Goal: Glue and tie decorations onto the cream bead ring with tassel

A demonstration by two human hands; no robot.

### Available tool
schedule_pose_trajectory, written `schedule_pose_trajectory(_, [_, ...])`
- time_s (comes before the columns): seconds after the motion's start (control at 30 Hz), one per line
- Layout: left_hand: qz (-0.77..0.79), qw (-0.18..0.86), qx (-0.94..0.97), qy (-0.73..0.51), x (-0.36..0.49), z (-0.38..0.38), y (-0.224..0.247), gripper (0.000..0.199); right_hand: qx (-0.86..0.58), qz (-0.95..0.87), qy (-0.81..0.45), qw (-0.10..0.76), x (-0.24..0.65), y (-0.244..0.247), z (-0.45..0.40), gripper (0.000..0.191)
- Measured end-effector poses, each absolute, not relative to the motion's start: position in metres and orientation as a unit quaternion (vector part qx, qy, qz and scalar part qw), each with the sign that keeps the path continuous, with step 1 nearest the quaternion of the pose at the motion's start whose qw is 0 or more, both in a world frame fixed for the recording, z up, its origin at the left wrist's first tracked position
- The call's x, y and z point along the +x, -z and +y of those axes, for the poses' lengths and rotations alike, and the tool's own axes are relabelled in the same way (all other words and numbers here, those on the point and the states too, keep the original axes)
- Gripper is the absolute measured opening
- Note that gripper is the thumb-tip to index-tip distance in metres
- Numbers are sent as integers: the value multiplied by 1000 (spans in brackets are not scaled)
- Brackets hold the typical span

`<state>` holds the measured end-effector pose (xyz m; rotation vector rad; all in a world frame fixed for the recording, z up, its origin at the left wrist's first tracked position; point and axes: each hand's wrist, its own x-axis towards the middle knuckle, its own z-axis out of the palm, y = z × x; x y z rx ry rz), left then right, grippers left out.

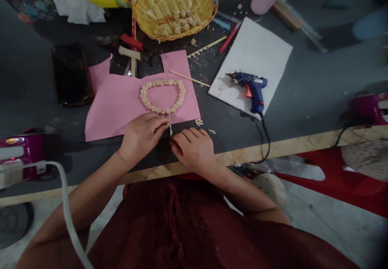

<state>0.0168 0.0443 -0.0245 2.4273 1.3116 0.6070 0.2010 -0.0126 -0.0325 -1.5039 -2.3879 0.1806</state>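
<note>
A loop of pale, knobbly beads (146, 104) lies on a pink sheet (112, 99). From its near side a thin pale cord (170, 130) with a small knot or tassel runs down toward me. My left hand (141, 135) is closed, thumb and fingers pinching the cord just below the loop. My right hand (195, 150) is curled shut at the cord's lower end, its fingertips partly hidden. Several small cream pieces (199, 122) lie just beyond my right hand.
A blue glue gun (256, 91) rests on a white board (254, 51), its cable hanging over the table edge. Behind stands a yellow wicker basket (176, 8) holding small pale pieces. A thin stick (189, 78), pliers (130, 51) and a phone (71, 75) lie around.
</note>
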Motion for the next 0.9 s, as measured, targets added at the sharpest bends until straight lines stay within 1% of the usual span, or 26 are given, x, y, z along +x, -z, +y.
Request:
schedule_pose_trajectory(0.17, [468, 172, 844, -199, 17, 44, 23, 20, -525, -835, -68, 150, 201, 32, -12, 21])
schedule_pose_trajectory(0.33, [488, 199, 828, -192, 16, 43, 22, 16, -523, -836, -76, 148, 202, 32, -12, 22])
schedule_pose_trajectory(0.53, [478, 168, 840, -195, 13, 42, 26, 18, -525, -835, -75, 150, 202, 32, -12, 22])
schedule_pose_trajectory(0.73, [480, 168, 840, -187, 14, 42, 26, 24, -522, -837, -69, 146, 202, 33, -12, 23])
schedule_pose_trajectory(0.9, [484, 175, 839, -180, 16, 42, 25, 25, -523, -838, -77, 137, 202, 32, -12, 23])
